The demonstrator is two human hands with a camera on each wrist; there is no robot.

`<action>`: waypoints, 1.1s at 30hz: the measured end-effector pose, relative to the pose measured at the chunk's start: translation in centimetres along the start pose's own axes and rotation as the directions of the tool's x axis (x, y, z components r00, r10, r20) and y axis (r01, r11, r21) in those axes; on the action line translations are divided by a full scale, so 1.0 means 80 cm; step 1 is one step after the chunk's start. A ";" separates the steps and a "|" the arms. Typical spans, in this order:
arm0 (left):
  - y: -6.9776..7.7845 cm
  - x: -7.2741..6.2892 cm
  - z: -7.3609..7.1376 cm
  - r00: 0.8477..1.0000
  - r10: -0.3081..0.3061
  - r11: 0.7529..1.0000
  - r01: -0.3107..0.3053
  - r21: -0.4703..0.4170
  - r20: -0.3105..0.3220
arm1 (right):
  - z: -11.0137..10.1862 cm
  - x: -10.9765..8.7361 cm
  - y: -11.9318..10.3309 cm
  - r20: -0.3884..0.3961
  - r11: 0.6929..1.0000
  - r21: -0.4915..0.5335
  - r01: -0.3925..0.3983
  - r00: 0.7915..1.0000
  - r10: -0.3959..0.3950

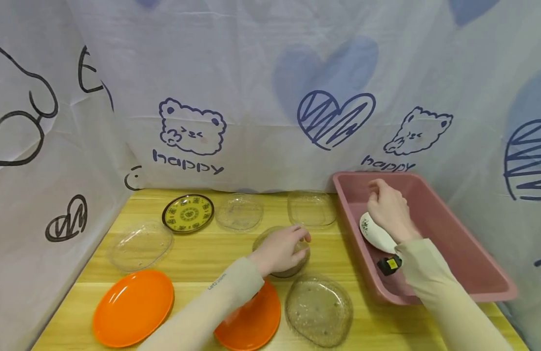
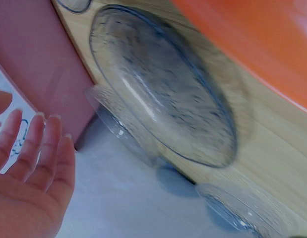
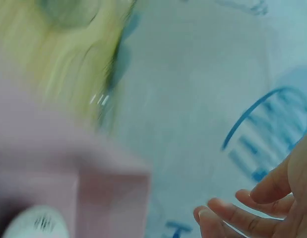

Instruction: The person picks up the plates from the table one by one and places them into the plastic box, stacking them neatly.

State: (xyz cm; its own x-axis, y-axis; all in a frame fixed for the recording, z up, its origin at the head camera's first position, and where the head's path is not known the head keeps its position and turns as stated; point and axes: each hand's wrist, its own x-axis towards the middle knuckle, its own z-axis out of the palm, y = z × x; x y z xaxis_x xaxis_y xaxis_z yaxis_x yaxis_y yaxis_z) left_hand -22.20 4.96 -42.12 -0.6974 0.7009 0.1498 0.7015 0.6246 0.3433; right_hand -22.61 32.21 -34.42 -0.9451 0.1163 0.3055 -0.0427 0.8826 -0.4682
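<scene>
My left hand (image 1: 281, 249) hovers over a smoky see-through plate (image 1: 289, 271), fingers loosely bent and nothing in them. The left wrist view shows its palm and relaxed fingers (image 2: 38, 148) beside the pink tub's wall. Over the tub (image 1: 465, 234) is my right hand (image 1: 388, 208), holding nothing, its fingers loosely bent. Below it a white plate (image 1: 376, 235) with a small dark print leans inside the tub, partly hidden by the hand and wrist. In the right wrist view, the right hand (image 3: 272, 203) appears at the lower right, apart from the tub.
Two orange plates (image 1: 134, 309) lie at the front left, one partly under my left forearm. A clear bumpy plate (image 1: 318, 309) is near the tub. Farther back are a yellow patterned plate (image 1: 188, 214) and several clear plates (image 1: 240, 212). A printed curtain (image 1: 261, 97) hangs behind.
</scene>
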 end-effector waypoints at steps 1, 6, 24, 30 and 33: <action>-0.004 -0.004 -0.001 1.000 -0.008 1.000 0.008 0.006 0.006 | 0.000 -0.003 -0.008 0.001 1.000 0.021 0.014 1.000 -0.014; -0.022 -0.024 -0.004 0.998 -0.053 0.999 0.054 -0.008 0.040 | 0.009 -0.019 -0.047 0.029 0.988 0.137 0.067 0.997 -0.072; -0.087 -0.098 -0.015 0.925 -0.321 0.930 0.348 -0.118 0.201 | 0.094 -0.073 -0.132 0.199 0.758 0.652 0.012 0.962 -0.187; -0.097 -0.118 -0.014 0.906 -0.352 0.910 0.390 -0.142 0.234 | 0.127 -0.084 -0.141 0.332 0.654 0.742 -0.149 0.929 -0.165; -0.100 -0.128 -0.014 0.892 -0.372 0.897 0.417 -0.148 0.257 | 0.146 -0.089 -0.141 0.393 0.608 0.759 -0.233 0.908 -0.143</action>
State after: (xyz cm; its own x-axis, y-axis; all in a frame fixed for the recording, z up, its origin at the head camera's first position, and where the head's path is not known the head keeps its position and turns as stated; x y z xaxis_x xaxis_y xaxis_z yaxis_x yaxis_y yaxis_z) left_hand -20.79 -7.60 -45.36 -0.8450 0.4814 -0.2326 0.3170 0.8014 0.5072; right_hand -19.15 16.08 -40.98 -0.9797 -0.1997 0.0181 -0.0517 0.1643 -0.9851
